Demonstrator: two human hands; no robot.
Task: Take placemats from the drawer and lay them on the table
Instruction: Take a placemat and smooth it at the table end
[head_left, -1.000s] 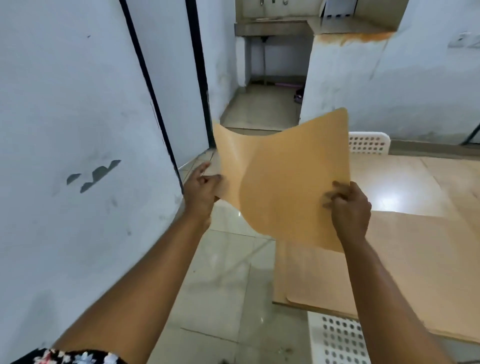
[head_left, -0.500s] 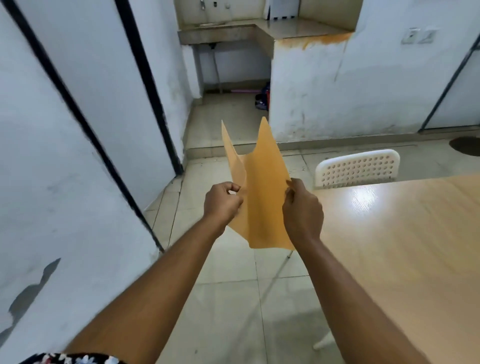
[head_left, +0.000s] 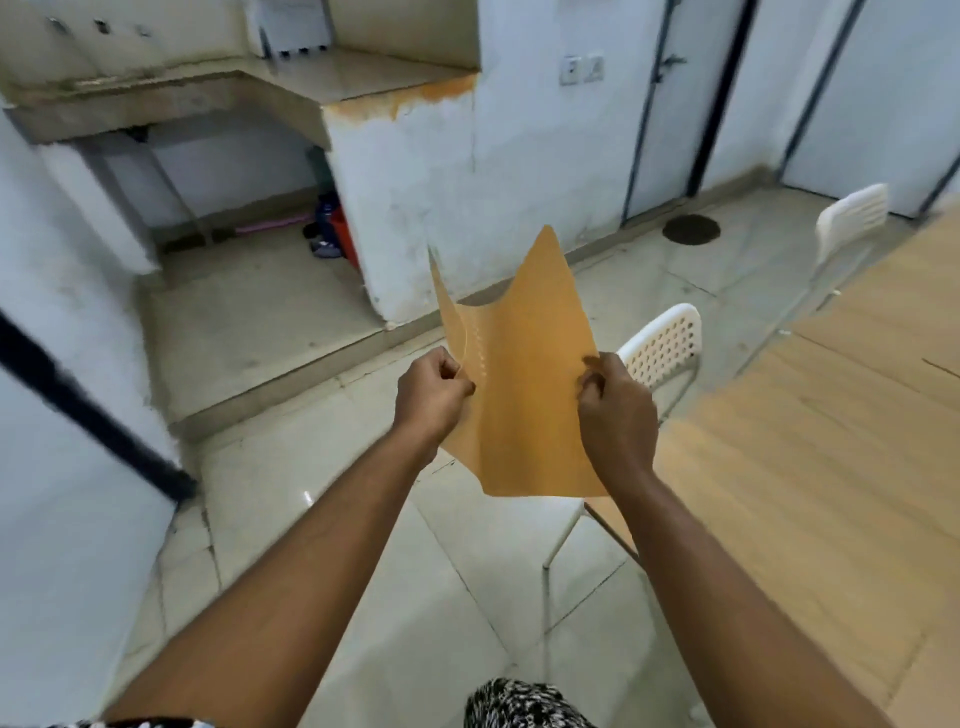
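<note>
A thin orange placemat (head_left: 524, 395) hangs upright in the air between my hands, bent into a curve with its two top corners sticking up. My left hand (head_left: 431, 395) pinches its left edge and my right hand (head_left: 615, 410) pinches its right edge. The wooden table (head_left: 810, 457) fills the right side, just right of the mat. No drawer is in view.
A white perforated chair (head_left: 660, 348) stands at the table's near corner, right behind the mat. A second white chair (head_left: 852, 218) is at the far right. A low white wall (head_left: 415, 182) and a counter stand ahead; tiled floor (head_left: 322, 519) lies below my arms.
The view has swung to the right and more of the table shows. The placemat, earlier folded narrow between my hands, is now spread a little wider. Both hands keep their hold.
</note>
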